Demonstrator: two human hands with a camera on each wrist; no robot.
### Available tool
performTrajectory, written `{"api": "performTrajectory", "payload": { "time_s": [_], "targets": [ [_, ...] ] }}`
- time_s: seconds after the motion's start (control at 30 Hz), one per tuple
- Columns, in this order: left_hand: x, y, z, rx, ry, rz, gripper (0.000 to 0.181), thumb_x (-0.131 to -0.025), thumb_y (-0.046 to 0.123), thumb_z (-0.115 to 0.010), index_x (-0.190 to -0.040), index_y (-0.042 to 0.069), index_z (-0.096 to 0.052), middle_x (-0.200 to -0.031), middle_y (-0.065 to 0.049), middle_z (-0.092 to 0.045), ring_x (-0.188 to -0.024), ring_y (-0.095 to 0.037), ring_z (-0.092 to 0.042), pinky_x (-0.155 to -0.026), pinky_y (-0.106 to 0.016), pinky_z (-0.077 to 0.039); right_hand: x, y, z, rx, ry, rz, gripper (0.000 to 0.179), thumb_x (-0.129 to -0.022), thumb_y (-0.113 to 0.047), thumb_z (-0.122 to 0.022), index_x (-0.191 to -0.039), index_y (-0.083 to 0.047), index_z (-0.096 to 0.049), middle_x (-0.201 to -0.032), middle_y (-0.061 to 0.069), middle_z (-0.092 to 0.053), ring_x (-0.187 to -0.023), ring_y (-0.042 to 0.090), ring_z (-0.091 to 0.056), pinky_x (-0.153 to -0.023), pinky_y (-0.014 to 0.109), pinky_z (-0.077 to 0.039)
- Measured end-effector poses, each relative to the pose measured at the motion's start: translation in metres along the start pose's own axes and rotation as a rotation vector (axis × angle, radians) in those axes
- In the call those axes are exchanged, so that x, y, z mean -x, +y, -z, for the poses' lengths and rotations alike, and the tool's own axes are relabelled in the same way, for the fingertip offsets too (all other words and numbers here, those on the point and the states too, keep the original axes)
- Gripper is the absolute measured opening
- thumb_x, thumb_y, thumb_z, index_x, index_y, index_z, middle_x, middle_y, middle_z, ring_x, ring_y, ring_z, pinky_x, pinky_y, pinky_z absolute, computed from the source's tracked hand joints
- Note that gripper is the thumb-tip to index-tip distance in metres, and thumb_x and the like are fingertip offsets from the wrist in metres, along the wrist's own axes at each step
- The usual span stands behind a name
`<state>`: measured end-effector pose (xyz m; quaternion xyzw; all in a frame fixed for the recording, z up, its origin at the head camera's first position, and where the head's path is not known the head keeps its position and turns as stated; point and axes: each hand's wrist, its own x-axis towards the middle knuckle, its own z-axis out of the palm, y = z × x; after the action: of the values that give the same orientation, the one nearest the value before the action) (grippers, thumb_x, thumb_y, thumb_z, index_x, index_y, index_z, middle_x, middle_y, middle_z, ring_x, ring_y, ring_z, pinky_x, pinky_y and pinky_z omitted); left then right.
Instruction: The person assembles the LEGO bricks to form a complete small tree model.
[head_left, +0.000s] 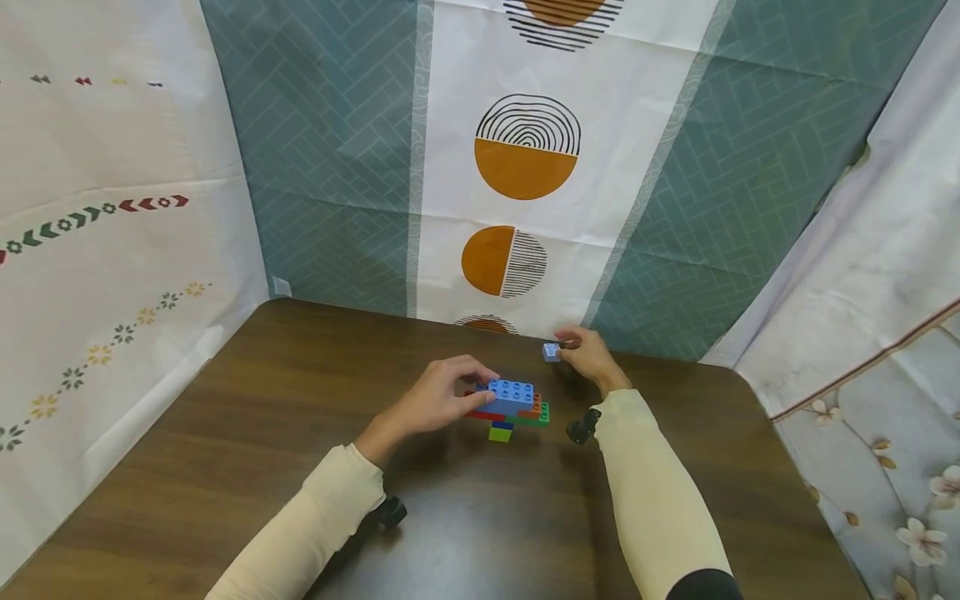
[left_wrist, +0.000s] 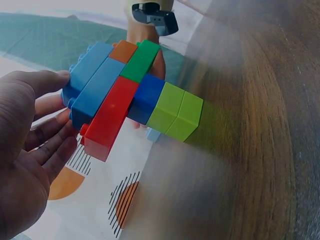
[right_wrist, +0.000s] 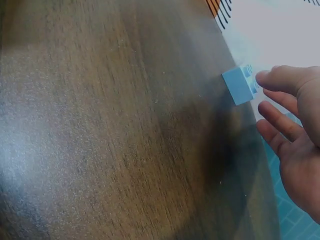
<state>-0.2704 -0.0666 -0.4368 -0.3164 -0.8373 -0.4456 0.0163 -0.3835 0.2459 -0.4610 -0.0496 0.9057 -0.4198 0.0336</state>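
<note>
A build of toy bricks (head_left: 512, 398) stands over the middle of the table. In the left wrist view, two blue bricks (left_wrist: 95, 85) lie along its top, with a red brick (left_wrist: 111, 117), a green brick (left_wrist: 141, 61) and an orange brick (left_wrist: 123, 51) beneath or beside them. A dark blue and lime-green bricks (left_wrist: 175, 111) form its narrow stem. My left hand (head_left: 438, 396) holds the build's left end between thumb and fingers. At the table's far edge, my right hand (head_left: 588, 357) reaches around a small light blue brick (right_wrist: 239, 86), thumb and fingers spread near its studs.
The brown wooden table (head_left: 300, 467) ends at a patterned cloth (head_left: 517, 167) hanging behind it. White cloths with printed motifs hang at the left (head_left: 112, 250) and right (head_left: 862, 417).
</note>
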Motion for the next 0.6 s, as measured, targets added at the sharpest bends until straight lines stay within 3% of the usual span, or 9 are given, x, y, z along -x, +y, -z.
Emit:
{"api": "performTrajectory", "payload": {
  "time_s": [0.6],
  "targets": [
    [0.0010,0.0012,0.0006,-0.001,-0.007,0.011,0.030,-0.095,0.028,-0.075,-0.122,0.016,-0.072,-0.119,0.000,-0.070,-0.107,-0.017,-0.063,-0.097,-0.038,-0.059,0.0008,0.0088,-0.0030,0.069,-0.037,-0.051,0.047,-0.096,-0.001,-0.061,-0.142,-0.001,-0.057,-0.143,0.025,-0.059,-0.130,0.041,-0.056,-0.106,0.052,-0.051]
  ]
}}
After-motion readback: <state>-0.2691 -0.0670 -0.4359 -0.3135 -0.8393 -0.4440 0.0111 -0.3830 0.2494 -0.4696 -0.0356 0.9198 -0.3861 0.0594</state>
